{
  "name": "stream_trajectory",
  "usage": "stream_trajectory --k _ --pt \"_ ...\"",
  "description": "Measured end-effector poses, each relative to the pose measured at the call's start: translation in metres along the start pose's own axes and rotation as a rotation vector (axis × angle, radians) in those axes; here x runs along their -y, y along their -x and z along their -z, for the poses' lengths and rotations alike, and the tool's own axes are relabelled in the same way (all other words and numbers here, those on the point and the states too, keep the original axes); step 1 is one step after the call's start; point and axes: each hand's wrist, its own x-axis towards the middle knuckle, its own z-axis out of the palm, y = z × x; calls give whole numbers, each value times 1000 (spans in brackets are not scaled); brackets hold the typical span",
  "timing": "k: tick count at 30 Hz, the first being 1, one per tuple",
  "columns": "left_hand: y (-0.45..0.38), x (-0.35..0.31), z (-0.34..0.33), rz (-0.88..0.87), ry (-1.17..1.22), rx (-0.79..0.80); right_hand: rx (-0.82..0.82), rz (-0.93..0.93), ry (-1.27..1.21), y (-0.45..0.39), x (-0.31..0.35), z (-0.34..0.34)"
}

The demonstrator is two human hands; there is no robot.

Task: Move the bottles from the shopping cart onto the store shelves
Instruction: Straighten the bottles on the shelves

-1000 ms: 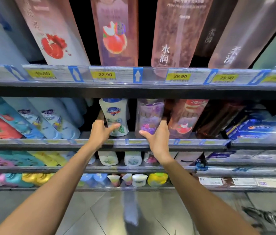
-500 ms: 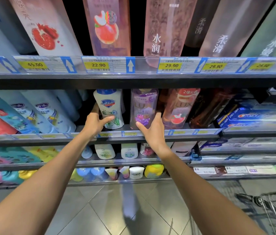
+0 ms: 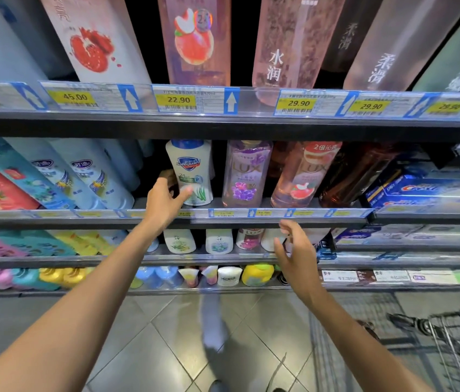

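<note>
A purple Lux bottle [image 3: 244, 174] stands upright on the second shelf [image 3: 308, 219], between a white Safeguard bottle [image 3: 190, 171] and a pink Lux bottle [image 3: 301, 176]. My left hand [image 3: 163, 203] reaches to the shelf edge, its thumb against the lower part of the Safeguard bottle, fingers apart, not gripping. Lower and to the right, my right hand [image 3: 294, 250] hangs open in front of the third shelf, holding nothing. The shopping cart [image 3: 432, 343] shows at the bottom right; I see no bottles in the visible part.
Tall bottles fill the top shelf [image 3: 223, 123] behind price tags. Blue and red pouches crowd the left of the second shelf, Crest boxes [image 3: 421, 190] the right. Lower shelves hold small bottles and tubs. Grey floor tiles lie below, with my shoes at the bottom edge.
My right hand has let go of the purple Lux bottle and dropped down and right, away from the shelf. The left hand stays by the Safeguard bottle. More of the cart is in view.
</note>
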Motion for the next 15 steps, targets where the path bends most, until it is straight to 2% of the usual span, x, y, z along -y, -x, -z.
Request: stream_trajectory --k 3,7,11,15 --pt "31 4 4 -80 171 -74 25 -27 33 25 -26 7" --pt "88 23 1 -169 127 -187 67 -107 53 45 -60 6" --pt "129 50 -39 -177 20 -57 98 -177 80 43 -95 -5" --pt "121 74 -112 -90 51 94 110 -224 1 19 -128 -35"
